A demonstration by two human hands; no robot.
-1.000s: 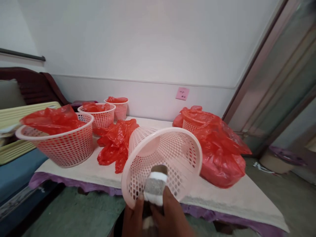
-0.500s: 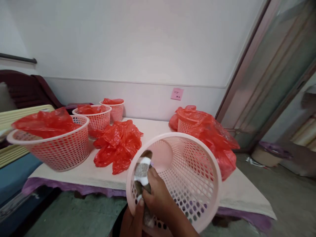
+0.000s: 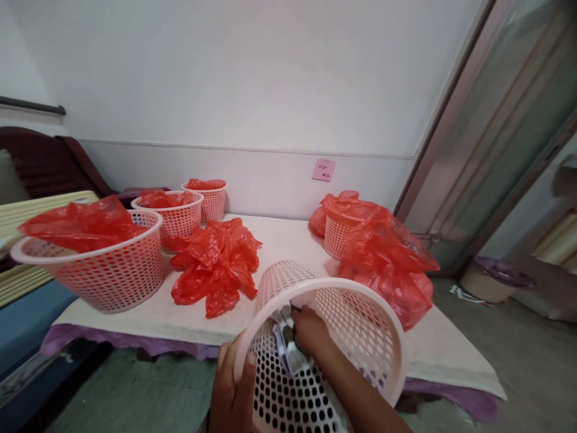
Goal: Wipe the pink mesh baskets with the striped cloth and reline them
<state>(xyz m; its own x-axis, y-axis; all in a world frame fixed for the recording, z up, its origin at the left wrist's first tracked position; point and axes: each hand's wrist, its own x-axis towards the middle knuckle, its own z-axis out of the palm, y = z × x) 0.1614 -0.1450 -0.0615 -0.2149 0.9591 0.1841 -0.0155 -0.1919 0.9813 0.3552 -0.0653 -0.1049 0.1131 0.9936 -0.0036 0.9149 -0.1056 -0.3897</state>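
A pink plastic mesh basket (image 3: 396, 337) lies tipped at the table's front, its mouth facing me. My left hand (image 3: 232, 382) grips the left side of its rim, thumb over the edge. Inside the basket is my right hand (image 3: 311, 331), its fingers closed on a bundle of grey, brown and white fabric that looks like socks (image 3: 288, 343). The fingertips are partly hidden by the hand itself. Beside the basket, to the left, sits a crumpled red plastic bag (image 3: 219, 261).
Pink baskets (image 3: 121, 282) with red bags in them stand along the table's left side. At the right, another basket (image 3: 336, 237) is draped with red bags (image 3: 387, 258). A pink note (image 3: 323, 170) is stuck on the wall; a bin (image 3: 491, 279) stands on the floor at right.
My right hand has gone deeper into the basket with the socks. My left hand has let go of the socks and now grips the rim. The basket's mouth has tilted lower.
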